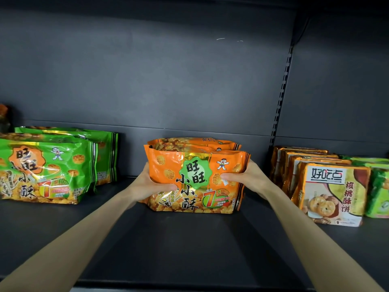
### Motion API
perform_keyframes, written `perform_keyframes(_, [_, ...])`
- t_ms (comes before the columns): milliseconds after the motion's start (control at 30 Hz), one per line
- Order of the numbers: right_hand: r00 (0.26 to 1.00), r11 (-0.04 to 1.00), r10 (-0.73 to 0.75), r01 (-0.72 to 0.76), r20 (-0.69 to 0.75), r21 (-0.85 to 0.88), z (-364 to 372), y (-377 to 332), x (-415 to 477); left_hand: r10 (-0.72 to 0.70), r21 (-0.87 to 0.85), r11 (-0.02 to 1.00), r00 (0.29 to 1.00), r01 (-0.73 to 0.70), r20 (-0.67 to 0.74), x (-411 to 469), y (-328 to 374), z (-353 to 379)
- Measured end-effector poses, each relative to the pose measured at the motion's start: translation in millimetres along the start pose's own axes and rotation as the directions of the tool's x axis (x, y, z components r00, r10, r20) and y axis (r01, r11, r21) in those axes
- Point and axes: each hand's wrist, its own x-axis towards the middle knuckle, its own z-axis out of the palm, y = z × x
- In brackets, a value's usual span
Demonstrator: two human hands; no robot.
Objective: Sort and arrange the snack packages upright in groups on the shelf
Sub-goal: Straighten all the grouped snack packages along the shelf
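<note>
A dark grey shelf (189,249) with a matching back panel fills the view, and a slotted upright strip (282,95) runs down the back toward the right.

At the left edge of the shelf stands a group of green snack bags (48,169), upright and one behind another, the front one facing outward. Toward the right edge stands a row of cookie packs (334,192) in gold and white wrapping, also upright and packed front to back; just beside them, at the far right edge, green packs (379,192) are partly cut off by the frame.

In the middle of the shelf, well apart from both side groups, sits a cluster of orange snack bags (195,180), upright, at least three deep, bottoms on the shelf.

The left hand (151,182) grips the left side of the orange cluster, thumb pressed across the front bag. The right hand (246,175) grips the right side in the same way, thumb on the front face, fingers hidden behind the bags. Both bare forearms reach in from the front edge.
</note>
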Motion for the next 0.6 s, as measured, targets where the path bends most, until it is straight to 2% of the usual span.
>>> perform_keyframes(600, [1.000,1.000,0.006,-0.006,0.007,0.003,3.7,-6.8,-1.5,0.012,-0.039,0.999,0.999,-0.014,-0.051,7.1,-9.2,-7.3])
